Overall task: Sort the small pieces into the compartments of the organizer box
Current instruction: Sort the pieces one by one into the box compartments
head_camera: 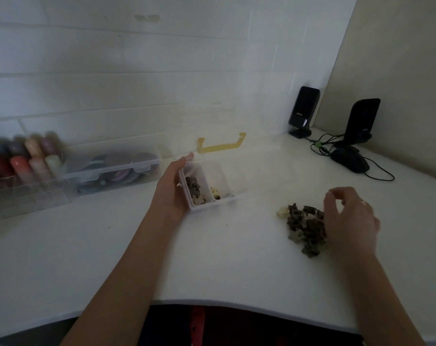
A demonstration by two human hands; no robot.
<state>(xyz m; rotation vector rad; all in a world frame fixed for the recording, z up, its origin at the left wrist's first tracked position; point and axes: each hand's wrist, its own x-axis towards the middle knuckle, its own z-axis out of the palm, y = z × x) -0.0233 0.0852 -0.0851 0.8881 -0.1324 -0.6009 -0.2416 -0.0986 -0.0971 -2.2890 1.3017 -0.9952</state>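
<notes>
A clear organizer box point(223, 199) with a yellow handle point(220, 146) lies on the white table, its lid raised behind it. The leftmost compartment holds dark and pale small pieces point(194, 192); the one beside it holds a few point(215, 193). My left hand point(170, 188) grips the box's left end, thumb on the far rim. A pile of brown and cream small pieces point(305, 227) lies to the right. My right hand point(349, 218) rests over the pile's right side, fingers curled and pinched; whether a piece is between them is hidden.
Clear storage cases point(107, 171) with coloured rolls and discs stand at the left against the wall. Two black speakers point(303, 111) and a black mouse point(350, 159) with cables sit at the back right. The table's curved front edge point(212, 302) is near my body.
</notes>
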